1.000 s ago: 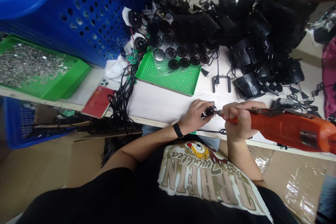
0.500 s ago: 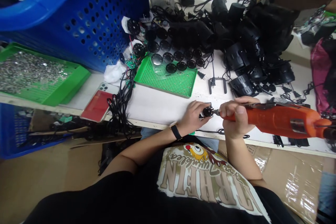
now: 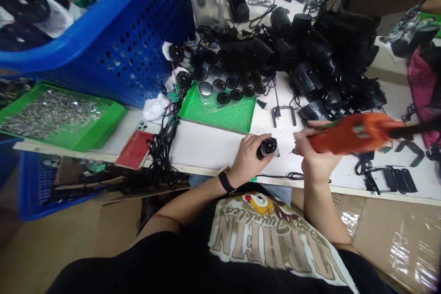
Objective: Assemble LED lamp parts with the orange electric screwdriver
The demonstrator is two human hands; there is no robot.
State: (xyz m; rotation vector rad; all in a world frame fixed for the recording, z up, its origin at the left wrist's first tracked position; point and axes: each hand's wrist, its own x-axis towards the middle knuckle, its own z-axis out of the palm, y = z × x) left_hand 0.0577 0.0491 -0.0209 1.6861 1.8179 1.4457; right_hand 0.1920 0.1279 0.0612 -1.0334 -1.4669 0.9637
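My left hand [image 3: 251,155] is closed around a small black round part [image 3: 269,145], whose end face with holes points up toward me. My right hand [image 3: 319,156] grips an orange electric screwdriver [image 3: 351,134], slightly blurred, with its tip pointing left and apart from the part. Beyond my hands lies a green perforated tray [image 3: 220,112] with small screws in it. Several black discs [image 3: 231,83] stand in rows on and behind the tray's back edge.
A blue basket [image 3: 138,46] rises at the left, beside a green tray of metal screws [image 3: 103,124]. A red-backed phone [image 3: 132,149] lies next to a bundle of black cables [image 3: 163,144]. Black housings [image 3: 306,78] pile up at the back right. A bracket [image 3: 284,115] lies ahead.
The screwdriver has pulled away from the black part to the right, its tip now apart from it. My left hand has turned the part's face further upward. The view has shifted slightly.
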